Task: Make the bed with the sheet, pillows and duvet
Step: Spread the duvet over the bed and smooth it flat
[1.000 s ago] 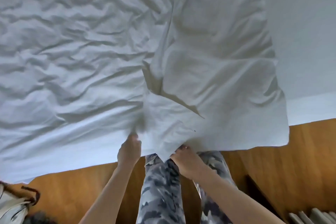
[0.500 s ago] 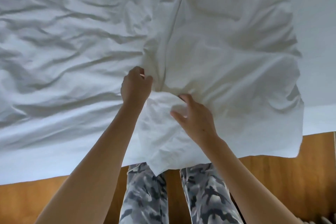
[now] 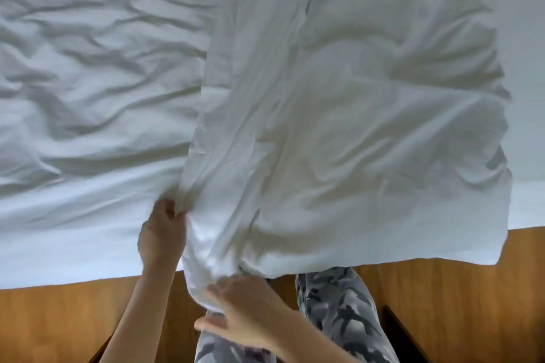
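Observation:
A white pillow in a loose white pillowcase (image 3: 368, 132) lies on the bed, its near edge hanging over the bedside. A crumpled white sheet (image 3: 97, 74) covers the mattress to the left. My left hand (image 3: 162, 236) grips the pillowcase at its near left corner, fingers curled into the cloth. My right hand (image 3: 244, 312) holds the bunched cloth that hangs below the bed's edge, thumb and fingers around it.
The wooden floor (image 3: 59, 318) runs along the near side of the bed. My legs in grey camouflage trousers (image 3: 339, 303) stand against the bed's edge. A dark object's edge (image 3: 404, 336) sits at the lower right on the floor.
Both hands have pulled back from the middle of the pillow to the bed's near edge, drawing the pillowcase cloth down and flatter. The folded-over flap is gone.

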Tool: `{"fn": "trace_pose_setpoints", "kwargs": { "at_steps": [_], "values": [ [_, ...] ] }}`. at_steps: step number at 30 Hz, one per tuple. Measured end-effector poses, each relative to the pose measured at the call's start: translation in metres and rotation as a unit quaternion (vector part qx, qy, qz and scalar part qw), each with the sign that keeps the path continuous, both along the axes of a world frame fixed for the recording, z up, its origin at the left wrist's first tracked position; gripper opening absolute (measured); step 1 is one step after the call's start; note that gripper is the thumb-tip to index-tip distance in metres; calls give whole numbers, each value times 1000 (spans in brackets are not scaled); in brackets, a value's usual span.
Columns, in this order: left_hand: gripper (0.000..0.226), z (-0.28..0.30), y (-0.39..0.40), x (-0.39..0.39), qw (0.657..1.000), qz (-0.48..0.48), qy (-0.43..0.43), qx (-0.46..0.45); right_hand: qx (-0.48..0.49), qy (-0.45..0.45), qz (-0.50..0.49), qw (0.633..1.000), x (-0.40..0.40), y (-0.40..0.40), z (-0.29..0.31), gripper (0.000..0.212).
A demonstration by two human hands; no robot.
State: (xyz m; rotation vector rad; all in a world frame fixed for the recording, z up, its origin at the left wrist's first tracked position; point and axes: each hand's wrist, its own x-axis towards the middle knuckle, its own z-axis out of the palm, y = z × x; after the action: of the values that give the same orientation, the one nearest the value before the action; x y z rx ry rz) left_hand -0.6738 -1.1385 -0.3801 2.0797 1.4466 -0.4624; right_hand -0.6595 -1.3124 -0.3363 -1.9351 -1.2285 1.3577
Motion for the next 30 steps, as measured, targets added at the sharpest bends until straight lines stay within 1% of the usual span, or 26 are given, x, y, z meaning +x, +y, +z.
{"fn": "trace_pose_setpoints", "kwargs": {
  "at_steps": [2, 4, 6, 7, 9, 12, 14, 16, 19, 21, 23, 25, 27, 28, 30],
  "values": [
    [28, 1, -2, 20, 1000, 8, -23, 9, 14, -49, -57, 997, 22, -14, -2, 36],
    [36, 4, -9, 35, 998, 7, -58, 9, 58, -144, -145, 977, 47, -32, -7, 29],
    [41, 3, -18, 48, 996, -9, -88, 5, 110, -233, -241, 936, 73, -55, -13, 22],
    [42, 2, -22, 54, 995, -15, -100, 12, 131, -275, -272, 913, 87, -69, -17, 19],
    [44, -4, -28, 69, 993, -20, -108, 41, 144, -348, -287, 881, 113, -103, -24, 19],
    [45, -17, -37, 89, 993, 5, -86, 75, 96, -419, -249, 868, 144, -168, -39, 28],
    [45, -27, -47, 94, 989, 24, -88, 120, 76, -442, -194, 873, 159, -211, -48, 39],
    [48, -36, -63, 94, 981, 8, -98, 170, 64, -450, -127, 882, 170, -254, -50, 52],
    [59, -43, -88, 92, 961, -5, -134, 240, 50, -461, -80, 882, 184, -309, -48, 65],
    [63, -42, -112, 94, 952, -29, -177, 246, 24, -477, -68, 876, 196, -343, -52, 70],
    [55, -37, -144, 97, 938, -86, -227, 247, -8, -478, -61, 876, 209, -369, -57, 77],
    [48, -34, -184, 100, 925, -147, -265, 229, -30, -470, -32, 881, 216, -387, -63, 80],
    [50, -29, -229, 101, 916, -225, -258, 208, -38, -482, 7, 876, 225, -395, -66, 77],
    [53, -27, -251, 100, 905, -281, -254, 193, -39, -489, 22, 871, 229, -396, -67, 75],
    [59, -28, -287, 94, 858, -407, -271, 158, -19, -515, 29, 857, 238, -391, -70, 62]
  ]
}}
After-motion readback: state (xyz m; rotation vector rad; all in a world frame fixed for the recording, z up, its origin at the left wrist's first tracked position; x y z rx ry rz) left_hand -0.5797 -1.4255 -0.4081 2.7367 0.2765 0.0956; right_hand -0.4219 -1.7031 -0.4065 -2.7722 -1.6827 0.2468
